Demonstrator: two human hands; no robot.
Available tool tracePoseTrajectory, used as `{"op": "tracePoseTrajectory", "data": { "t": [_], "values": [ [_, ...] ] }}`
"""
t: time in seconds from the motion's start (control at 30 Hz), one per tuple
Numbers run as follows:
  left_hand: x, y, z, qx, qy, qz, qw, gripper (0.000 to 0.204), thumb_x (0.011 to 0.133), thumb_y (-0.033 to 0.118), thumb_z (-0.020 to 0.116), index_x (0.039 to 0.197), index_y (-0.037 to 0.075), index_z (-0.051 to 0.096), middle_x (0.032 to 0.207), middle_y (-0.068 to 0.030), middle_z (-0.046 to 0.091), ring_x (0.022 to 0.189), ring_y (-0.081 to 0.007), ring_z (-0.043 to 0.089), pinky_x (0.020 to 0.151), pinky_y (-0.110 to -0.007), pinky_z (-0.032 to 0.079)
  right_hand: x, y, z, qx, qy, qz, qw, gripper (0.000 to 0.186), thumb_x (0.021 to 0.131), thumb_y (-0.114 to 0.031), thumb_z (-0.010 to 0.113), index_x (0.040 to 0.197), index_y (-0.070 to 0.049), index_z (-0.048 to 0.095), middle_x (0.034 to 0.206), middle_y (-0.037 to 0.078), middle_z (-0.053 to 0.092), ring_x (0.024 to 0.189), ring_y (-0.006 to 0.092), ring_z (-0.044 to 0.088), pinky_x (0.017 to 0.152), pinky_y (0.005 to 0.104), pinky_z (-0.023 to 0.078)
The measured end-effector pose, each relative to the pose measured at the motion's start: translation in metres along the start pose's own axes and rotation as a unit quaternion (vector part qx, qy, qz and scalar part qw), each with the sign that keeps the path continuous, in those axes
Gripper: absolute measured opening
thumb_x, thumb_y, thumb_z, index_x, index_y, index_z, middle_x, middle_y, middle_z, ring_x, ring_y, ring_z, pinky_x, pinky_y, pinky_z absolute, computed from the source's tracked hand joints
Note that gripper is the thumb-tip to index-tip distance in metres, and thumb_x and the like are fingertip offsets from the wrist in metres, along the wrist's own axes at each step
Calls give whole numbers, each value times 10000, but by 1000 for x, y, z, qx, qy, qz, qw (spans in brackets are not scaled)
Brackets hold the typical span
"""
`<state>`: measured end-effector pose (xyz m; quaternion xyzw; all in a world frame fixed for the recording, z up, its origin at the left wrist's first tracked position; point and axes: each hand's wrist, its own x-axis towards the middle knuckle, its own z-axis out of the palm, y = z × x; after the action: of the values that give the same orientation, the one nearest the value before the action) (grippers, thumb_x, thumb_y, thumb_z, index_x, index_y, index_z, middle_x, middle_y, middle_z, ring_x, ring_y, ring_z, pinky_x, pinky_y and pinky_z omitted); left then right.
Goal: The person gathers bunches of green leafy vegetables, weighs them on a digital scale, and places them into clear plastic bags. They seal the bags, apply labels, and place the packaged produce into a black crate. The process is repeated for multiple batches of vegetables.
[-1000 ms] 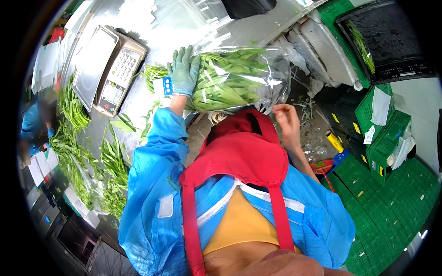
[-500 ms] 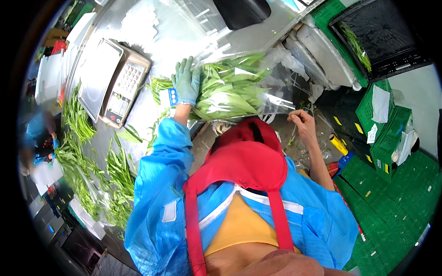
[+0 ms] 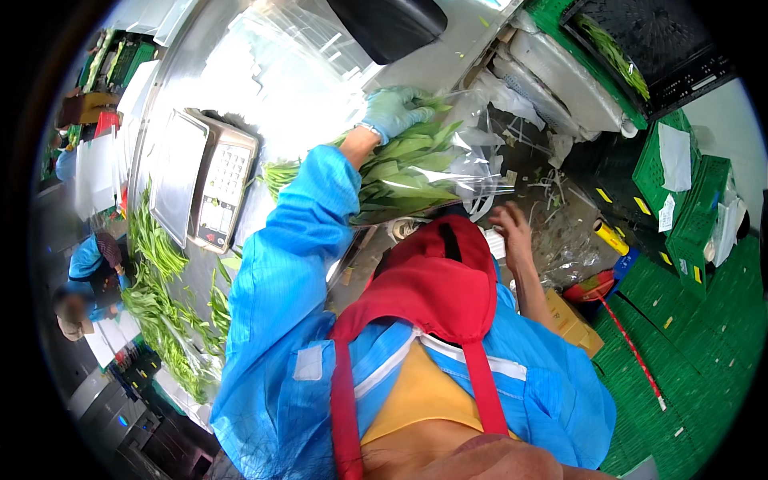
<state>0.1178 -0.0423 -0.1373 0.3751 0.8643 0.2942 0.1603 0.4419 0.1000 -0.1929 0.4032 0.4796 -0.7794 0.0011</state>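
Note:
A bunch of long-leaved greens (image 3: 408,176) lies on the metal table in a clear plastic bag (image 3: 480,164), stems toward the left. My left hand (image 3: 394,114), in a pale green glove, rests on the far upper edge of the bunch. Its fingers are apart and bent over the leaves. Just off the table's near right side is my bare right hand (image 3: 514,230), open, slightly blurred and holding nothing. It is near the loose end of the bag, apart from it.
A weighing scale (image 3: 220,188) stands left of the bunch. Loose greens (image 3: 160,296) cover the left table. Clear bags (image 3: 296,56) lie at the back near a black object (image 3: 392,28). Green crates (image 3: 680,216) are stacked at right. Another person (image 3: 92,268) works far left.
My left hand has slid from the stems rightward and away, to the far edge of the leaves. My right hand has dropped slightly, and its fingers have spread from a pinch.

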Motion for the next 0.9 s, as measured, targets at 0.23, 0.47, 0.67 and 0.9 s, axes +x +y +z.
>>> {"op": "tracePoseTrajectory", "data": {
  "t": [0.23, 0.47, 0.67, 0.9],
  "values": [
    [26, -19, 8, -294, -31, -110, 949, 112, 785, 155, 688, 808, 48, 667, 715, 8, 615, 641, -74, 507, 627, -231, 439, 16, 8, 81, 212, -175, 100, 956, 347, 877, -314, 549, 1145, -101, 500, 1080, 72, 581, 996, 199, 537, 862, 358, 389],
    [37, -27, -5, -265, -79, -112, 954, 121, 787, 127, 677, 882, 52, 672, 856, -17, 650, 779, -86, 550, 735, -228, 449, 10, -6, 97, 297, -114, 84, 944, 288, 868, -303, 564, 1058, -87, 544, 964, 39, 598, 961, 176, 536, 833, 329, 409],
    [36, -40, -9, -284, -74, -92, 952, 116, 830, 120, 625, 911, 47, 666, 826, 7, 632, 724, -66, 522, 683, -218, 441, 15, 5, 103, 295, -77, 56, 951, 192, 872, -228, 567, 988, -75, 570, 962, 42, 594, 901, 163, 548, 795, 313, 439],
    [31, -47, -26, -278, 61, -81, 955, 109, 891, 147, 546, 865, 50, 587, 715, 43, 538, 654, -50, 454, 606, -210, 398, 22, -7, 109, 334, -55, 38, 940, 154, 877, -172, 550, 968, -47, 553, 919, 53, 590, 881, 170, 563, 795, 316, 446]
  ]
}}
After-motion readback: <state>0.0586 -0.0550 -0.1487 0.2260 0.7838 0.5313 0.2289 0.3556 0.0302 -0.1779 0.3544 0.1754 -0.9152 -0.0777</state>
